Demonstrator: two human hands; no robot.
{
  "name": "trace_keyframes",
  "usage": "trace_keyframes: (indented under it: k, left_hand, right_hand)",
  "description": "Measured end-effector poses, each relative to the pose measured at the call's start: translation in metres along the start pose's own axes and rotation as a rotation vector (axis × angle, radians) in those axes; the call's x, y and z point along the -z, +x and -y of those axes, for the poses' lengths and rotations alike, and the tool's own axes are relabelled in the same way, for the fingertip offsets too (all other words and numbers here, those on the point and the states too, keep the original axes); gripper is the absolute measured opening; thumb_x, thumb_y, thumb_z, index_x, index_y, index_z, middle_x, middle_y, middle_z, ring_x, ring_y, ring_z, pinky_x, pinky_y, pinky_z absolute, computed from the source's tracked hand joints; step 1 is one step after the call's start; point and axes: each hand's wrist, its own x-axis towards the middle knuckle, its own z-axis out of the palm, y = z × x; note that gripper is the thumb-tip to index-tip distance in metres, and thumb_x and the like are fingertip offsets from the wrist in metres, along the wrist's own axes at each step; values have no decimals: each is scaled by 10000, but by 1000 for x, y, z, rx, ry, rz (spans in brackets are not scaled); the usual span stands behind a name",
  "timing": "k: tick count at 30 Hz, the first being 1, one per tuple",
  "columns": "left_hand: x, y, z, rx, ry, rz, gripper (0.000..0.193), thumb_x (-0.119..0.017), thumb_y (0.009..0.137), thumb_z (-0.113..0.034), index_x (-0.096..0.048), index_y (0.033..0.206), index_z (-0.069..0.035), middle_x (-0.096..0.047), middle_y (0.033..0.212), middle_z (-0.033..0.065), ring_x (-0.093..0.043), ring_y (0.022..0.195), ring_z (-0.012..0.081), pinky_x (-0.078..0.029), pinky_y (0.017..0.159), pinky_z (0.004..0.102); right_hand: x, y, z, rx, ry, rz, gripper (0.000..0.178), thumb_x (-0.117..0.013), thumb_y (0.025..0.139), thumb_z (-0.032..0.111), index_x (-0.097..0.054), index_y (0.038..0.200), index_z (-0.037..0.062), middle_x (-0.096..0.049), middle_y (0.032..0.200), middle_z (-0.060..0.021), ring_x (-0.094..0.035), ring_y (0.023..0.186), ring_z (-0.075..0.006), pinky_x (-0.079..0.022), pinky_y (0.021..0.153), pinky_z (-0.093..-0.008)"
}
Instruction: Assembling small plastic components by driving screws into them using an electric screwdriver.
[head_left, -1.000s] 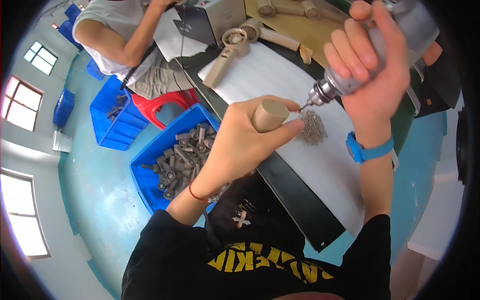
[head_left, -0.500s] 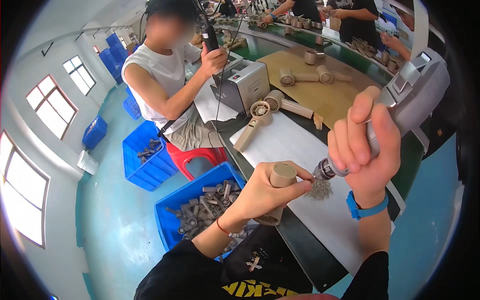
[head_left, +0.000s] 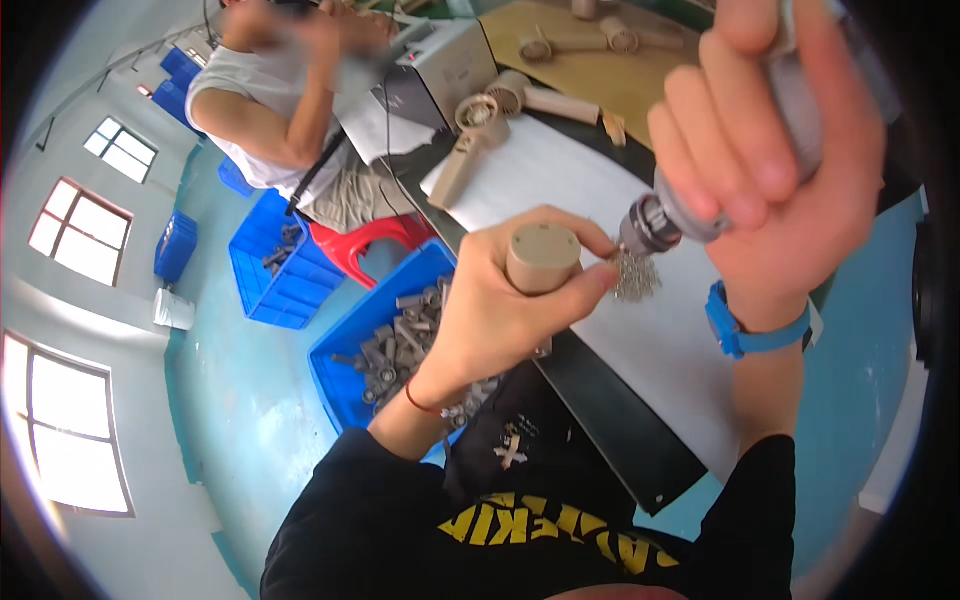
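My left hand (head_left: pixel 500 300) is closed around a beige handheld fan (head_left: pixel 541 262), its handle end facing up. The thumb and forefinger of that hand meet at the tip of a grey power screwdriver (head_left: pixel 655 222); whether a screw sits between them is too small to tell. My right hand (head_left: pixel 770 160) is wrapped around the screwdriver's body, its chuck pointing left toward those fingertips. Just below the tip, a heap of small metal screws (head_left: pixel 636 280) lies on a white sheet (head_left: pixel 570 180). Two more beige fans, one with its grille up (head_left: pixel 470 140), rest at the sheet's far end.
A blue bin (head_left: pixel 322 375) full of grey-brown fan parts stands left of the dark table (head_left: pixel 640 440). Across from me a person (head_left: pixel 265 110) sits on a red stool (head_left: pixel 375 235) beside a boxy machine (head_left: pixel 445 75). Other fans (head_left: pixel 620 38) lie on brown board.
The view has shifted, so the table sits higher in the picture. My right hand and the screwdriver look larger and nearer. Both hands keep their holds; the screwdriver tip stays by my left fingertips.
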Motion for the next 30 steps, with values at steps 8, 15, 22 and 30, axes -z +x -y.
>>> trace_keyframes:
  k: [8, 15, 22, 30]
  left_hand:
    - [0, 0, 2, 125, -131, 9, 127, -715, 801, -59, -664, 910, -18, -618, 702, -20, -548, 611, 24, -424, 565, 183]
    - [0, -3, 3, 229, -196, -12, 131, -713, 809, -105, -676, 901, -20, -599, 673, -24, -523, 554, 25, -396, 506, 190]
    - [-4, -4, 4, 299, -346, -70, 176, -704, 794, -71, -613, 903, 32, -554, 637, 21, -459, 450, 76, -363, 438, 235]
    - [-6, -5, 7, 305, -423, -60, 184, -693, 812, -66, -603, 929, 44, -548, 651, 31, -450, 449, 83, -375, 437, 251]
  right_hand:
    - [-15, -1, -5, -7, -38, -128, 294, -351, 1036, 287, -496, 1022, 31, -401, 560, 63, -351, 460, -45, -343, 502, -190]
    - [-20, 0, -4, 18, -95, -196, 282, -363, 1031, 279, -498, 1009, 32, -406, 566, 62, -353, 462, -46, -345, 508, -192]
    - [-21, -3, 0, 44, -145, -250, 270, -374, 1025, 271, -499, 996, 33, -411, 571, 60, -356, 464, -48, -347, 513, -193]
    - [-25, -4, 2, 66, -201, -324, 257, -388, 1019, 261, -501, 980, 34, -416, 578, 58, -359, 466, -50, -350, 519, -195]
